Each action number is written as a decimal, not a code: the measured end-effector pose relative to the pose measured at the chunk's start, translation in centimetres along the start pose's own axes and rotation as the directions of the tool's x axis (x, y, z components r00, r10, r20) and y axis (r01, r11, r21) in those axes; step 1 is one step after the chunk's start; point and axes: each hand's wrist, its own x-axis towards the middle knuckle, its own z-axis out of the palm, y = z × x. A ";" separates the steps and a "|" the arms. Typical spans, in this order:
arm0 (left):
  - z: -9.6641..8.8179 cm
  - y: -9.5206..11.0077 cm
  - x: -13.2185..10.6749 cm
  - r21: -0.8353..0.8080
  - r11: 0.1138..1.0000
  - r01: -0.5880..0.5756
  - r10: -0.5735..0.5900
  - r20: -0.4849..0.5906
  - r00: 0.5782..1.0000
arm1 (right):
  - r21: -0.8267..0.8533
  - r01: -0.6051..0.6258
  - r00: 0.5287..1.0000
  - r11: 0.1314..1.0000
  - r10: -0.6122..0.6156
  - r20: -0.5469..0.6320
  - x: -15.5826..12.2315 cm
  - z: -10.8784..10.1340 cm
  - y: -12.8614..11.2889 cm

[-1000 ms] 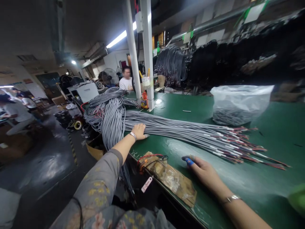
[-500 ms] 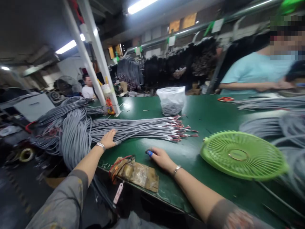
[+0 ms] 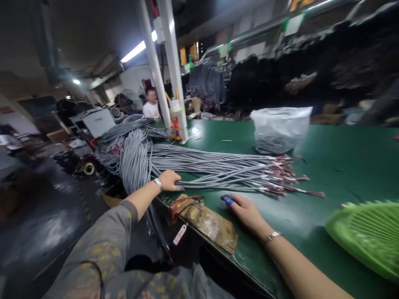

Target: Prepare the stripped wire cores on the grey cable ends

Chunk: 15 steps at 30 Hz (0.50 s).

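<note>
My left hand [image 3: 170, 181], wearing a metal-banded watch, is closed on grey cables [image 3: 199, 182] at the near side of a long bundle. The cables lie across the green table, their stripped red and dark wire ends [image 3: 280, 172] pointing right. My right hand [image 3: 245, 209] is just above the table, to the right of the left hand and in front of the bundle. Its fingers are curled together, with blue tape and dark coverings at the tips; nothing shows in them. A taped brown cardboard piece [image 3: 210, 222] with red and black wires lies at the table edge between my forearms.
A thick coil of grey cable [image 3: 135, 160] hangs over the table's left edge. White posts [image 3: 174, 70] rise behind it. A white plastic bag [image 3: 279, 131] stands at the back, and a green fan [image 3: 370, 236] lies at right. A person [image 3: 151, 104] is beyond the posts.
The view has turned left, so things appear further right. My left hand is now closed on cables, some of which have shifted and stick out further right. The right hand stays near the table.
</note>
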 end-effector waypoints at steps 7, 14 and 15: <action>1.5 2.1 1.5 -0.163 0.985 -0.061 0.030 -0.181 0.983 | -0.015 -0.033 0.999 0.999 0.033 -0.002 -0.1 -0.1 0.1; 0.5 3.4 3.9 -0.116 0.992 -0.039 0.021 -0.151 0.988 | 0.001 -0.040 0.999 0.999 0.040 -0.004 -0.1 -0.1 -0.4; 0.4 3.7 4.3 -0.111 0.992 -0.053 0.036 -0.144 0.989 | 0.004 -0.040 0.999 0.999 0.040 -0.007 -0.1 0.0 -0.4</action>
